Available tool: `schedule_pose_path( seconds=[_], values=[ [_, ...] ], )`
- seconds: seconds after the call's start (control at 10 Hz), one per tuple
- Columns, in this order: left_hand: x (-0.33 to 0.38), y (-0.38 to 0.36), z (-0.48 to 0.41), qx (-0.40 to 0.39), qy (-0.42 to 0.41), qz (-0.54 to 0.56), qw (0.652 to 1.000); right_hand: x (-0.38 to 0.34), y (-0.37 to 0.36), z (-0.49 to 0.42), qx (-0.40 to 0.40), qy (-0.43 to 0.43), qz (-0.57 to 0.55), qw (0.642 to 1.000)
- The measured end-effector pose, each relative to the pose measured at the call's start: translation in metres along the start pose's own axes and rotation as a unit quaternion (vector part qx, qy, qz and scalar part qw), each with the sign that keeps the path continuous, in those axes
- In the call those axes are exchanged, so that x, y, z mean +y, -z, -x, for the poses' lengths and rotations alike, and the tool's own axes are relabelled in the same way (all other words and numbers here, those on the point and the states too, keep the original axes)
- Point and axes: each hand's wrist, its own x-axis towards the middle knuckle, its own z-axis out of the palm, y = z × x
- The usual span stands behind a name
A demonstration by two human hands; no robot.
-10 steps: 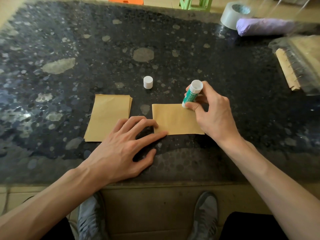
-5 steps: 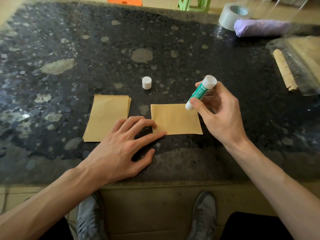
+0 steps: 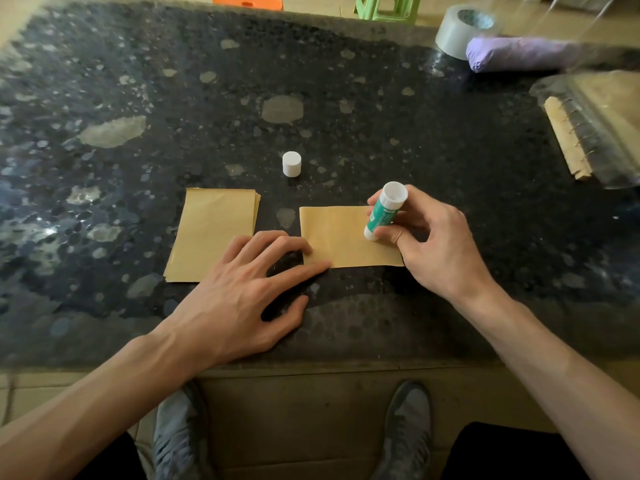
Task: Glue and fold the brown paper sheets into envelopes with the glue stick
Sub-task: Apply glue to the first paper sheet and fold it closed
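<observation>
Green glue stick (image 3: 382,216) tilted, tip on flat brown sheet (image 3: 339,237)

Right hand (image 3: 436,244) gripping glue stick (image 3: 385,211) on brown sheet (image 3: 341,239), left hand (image 3: 239,289) pressing sheet

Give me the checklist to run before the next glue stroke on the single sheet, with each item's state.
1. Cap off: ok. The white cap stands on the table, beyond the sheets.
2. Grip: ok. The right hand holds the glue stick, tilted.
3. Tip on paper: ok. Its lower end meets the single sheet near the right edge.
4. Sheet steadied: ok. The left hand presses fingertips on its near left corner.
5. Stack out of the way: ok. The stack of sheets lies apart, to the left.
6. Glue laid so far: cannot tell; no trace shows.
</observation>
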Motion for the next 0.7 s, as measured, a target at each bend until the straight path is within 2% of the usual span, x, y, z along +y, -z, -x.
schedule_pose_path(
  seconds=[0.7],
  values=[
    [0.0010,0.0005,-0.0003,0.004,0.001,0.001,1.000,0.0036,-0.0081,-0.0056,0.045,0.007,0.044,0.998]
  ],
)
